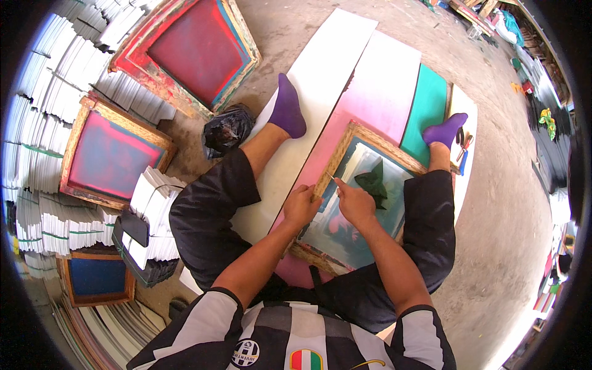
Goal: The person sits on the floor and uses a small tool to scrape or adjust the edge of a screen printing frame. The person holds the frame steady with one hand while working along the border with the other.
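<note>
A wooden screen-printing frame (336, 161) lies between my legs, its mesh blue-grey and whitish. My left hand (300, 205) is closed on the frame's left rail. My right hand (356, 202) is over the mesh, its fingers closed round a small thin tool (333, 178) whose tip points at the inner edge of that rail. Most of the tool is hidden in the fingers, so its kind cannot be told. On the mesh beyond my right hand rests a crumpled dark green cloth (373, 184).
Long white, pink and green boards (425, 102) lie underneath, with pliers and other hand tools (464, 151) at the right. Printing screens (197, 52) lean at the left beside a black plastic bag (227, 131). Stacks of white sheets (46, 135) line the left side.
</note>
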`<action>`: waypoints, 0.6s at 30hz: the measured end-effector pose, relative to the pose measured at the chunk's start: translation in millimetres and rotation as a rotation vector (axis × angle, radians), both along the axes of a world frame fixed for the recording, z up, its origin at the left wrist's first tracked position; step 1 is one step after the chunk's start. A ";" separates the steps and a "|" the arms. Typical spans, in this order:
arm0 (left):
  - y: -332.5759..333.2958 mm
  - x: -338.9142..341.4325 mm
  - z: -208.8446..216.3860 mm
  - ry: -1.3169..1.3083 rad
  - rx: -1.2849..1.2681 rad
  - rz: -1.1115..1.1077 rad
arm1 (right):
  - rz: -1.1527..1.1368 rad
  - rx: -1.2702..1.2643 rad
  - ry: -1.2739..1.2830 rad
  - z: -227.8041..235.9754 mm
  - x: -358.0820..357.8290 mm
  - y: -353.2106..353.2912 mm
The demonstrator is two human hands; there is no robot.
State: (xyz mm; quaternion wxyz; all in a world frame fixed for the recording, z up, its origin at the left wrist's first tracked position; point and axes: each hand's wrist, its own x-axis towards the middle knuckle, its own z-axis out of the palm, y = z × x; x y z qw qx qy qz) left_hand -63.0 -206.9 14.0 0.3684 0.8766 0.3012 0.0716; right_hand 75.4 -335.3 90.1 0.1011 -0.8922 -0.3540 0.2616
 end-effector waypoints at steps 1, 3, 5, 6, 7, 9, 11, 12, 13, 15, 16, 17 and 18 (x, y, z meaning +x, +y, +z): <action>-0.1 0.5 -4.5 -0.012 0.007 -0.003 | 0.005 -0.020 0.000 2.3 -0.9 2.9; 0.6 0.0 -10.0 -0.021 0.032 -0.017 | 0.033 -0.135 -0.041 3.3 -6.8 12.0; 1.4 -0.7 -13.9 -0.014 0.060 -0.031 | 0.019 -0.144 -0.024 0.2 -9.0 13.2; 0.8 -0.6 -14.4 -0.010 0.067 -0.038 | -0.012 -0.096 0.009 -6.1 -8.2 11.4; 1.1 1.3 -13.1 -0.009 0.066 -0.040 | -0.044 -0.046 0.038 -13.2 -5.7 9.6; 1.4 4.3 -8.5 0.005 0.059 -0.045 | -0.025 0.127 0.093 -28.7 9.6 -0.6; 1.4 5.3 -1.9 0.030 0.046 -0.049 | 0.012 0.104 0.067 -37.0 12.3 -8.3; 2.7 2.2 -2.3 0.038 0.034 -0.039 | 0.050 -0.002 0.017 -17.9 4.6 -2.4; 3.1 1.7 -2.6 0.041 0.020 -0.035 | 0.082 -0.108 -0.038 -6.8 0.6 0.1; 3.7 2.2 -2.0 0.039 0.021 -0.037 | -0.080 0.133 0.132 -29.3 1.9 -4.9; 2.3 2.7 -1.7 0.036 0.032 -0.041 | -0.163 0.249 0.220 -45.2 3.0 -8.3; 0.7 3.7 -1.4 0.030 0.043 -0.050 | -0.190 0.339 0.298 -64.7 5.3 -10.2; 2.0 4.2 -0.6 0.063 0.040 -0.061 | -0.213 0.433 0.375 -71.0 7.4 -4.7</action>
